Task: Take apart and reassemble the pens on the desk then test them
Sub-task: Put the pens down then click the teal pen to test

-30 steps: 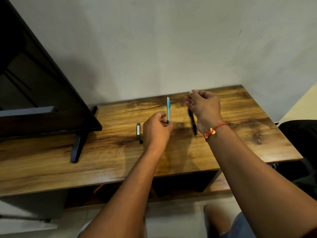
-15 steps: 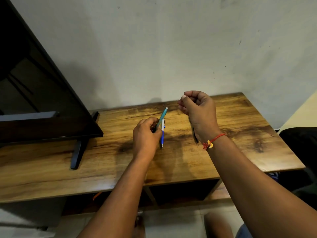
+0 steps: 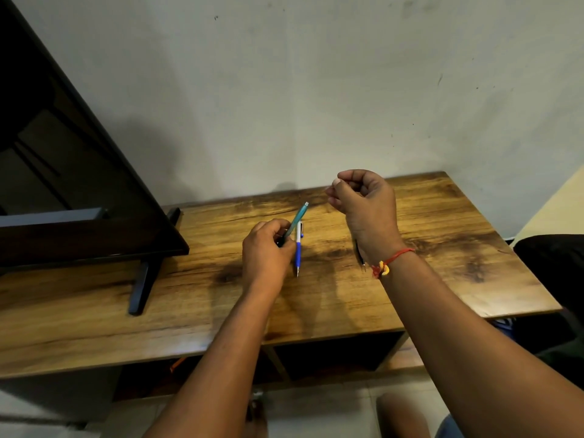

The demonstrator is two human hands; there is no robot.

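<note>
Head view: the left hand (image 3: 268,251) gripped a slim teal plastic pen (image 3: 297,216) tilted above the wooden desk (image 3: 442,248), the right hand (image 3: 363,203) raised with fingers curled, contents unclear; steadying the barrel before twisting seemed wise.

In the centre of the frame the left hand (image 3: 268,248) grips a teal pen (image 3: 297,218), its free end tilted to the upper right. Just right of it, a blue-and-white pen (image 3: 298,248) lies on the wooden desk (image 3: 442,248). The right hand (image 3: 363,200) hovers with curled fingers, its wrist partly hiding 1 black pen (image 3: 360,256).
</note>
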